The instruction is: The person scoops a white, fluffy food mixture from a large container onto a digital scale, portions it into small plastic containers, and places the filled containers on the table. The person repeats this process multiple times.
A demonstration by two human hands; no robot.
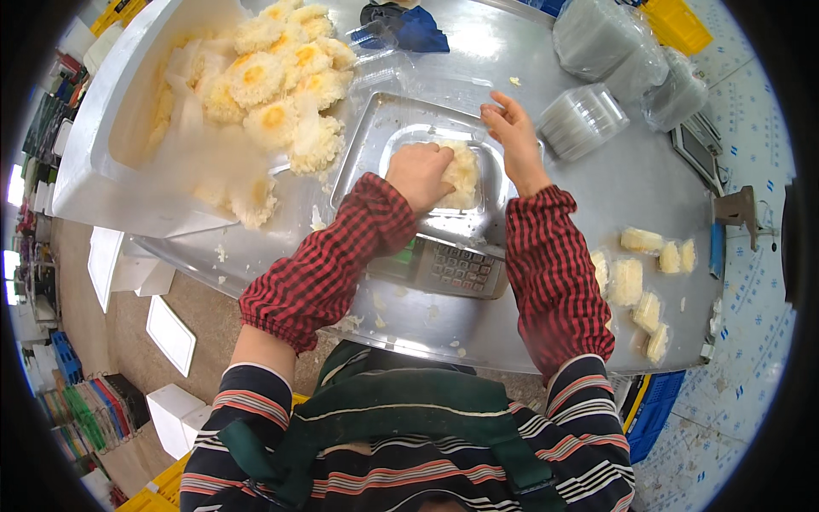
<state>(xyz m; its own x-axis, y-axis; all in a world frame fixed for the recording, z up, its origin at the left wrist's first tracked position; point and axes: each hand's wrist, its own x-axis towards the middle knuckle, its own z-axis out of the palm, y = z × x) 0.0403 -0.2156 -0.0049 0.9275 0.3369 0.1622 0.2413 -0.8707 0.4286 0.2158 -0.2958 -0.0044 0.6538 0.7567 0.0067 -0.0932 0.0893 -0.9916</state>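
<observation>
My left hand [419, 174] rests on pale, ruffled fungus pieces [462, 176] in a clear plastic tray, fingers bent over their left side; whether it grips them cannot be told. The tray sits in the metal pan [358, 153] of a digital scale [464, 269]. To the right of the pieces, my right hand [515, 144] is raised over the pan's right edge, fingers parted, holding nothing visible. Pale frilly fungus heads with yellow-orange centres [256, 80] lie heaped at the left, spilling from a white foam box [83, 185].
Stacked clear plastic trays [585, 121] and bagged trays [601, 38] stand at the back right. Several filled packs [626, 281] lie on the metal table [678, 192] at the right. A dark blue cloth [419, 31] lies at the back, and scraps dot the front edge.
</observation>
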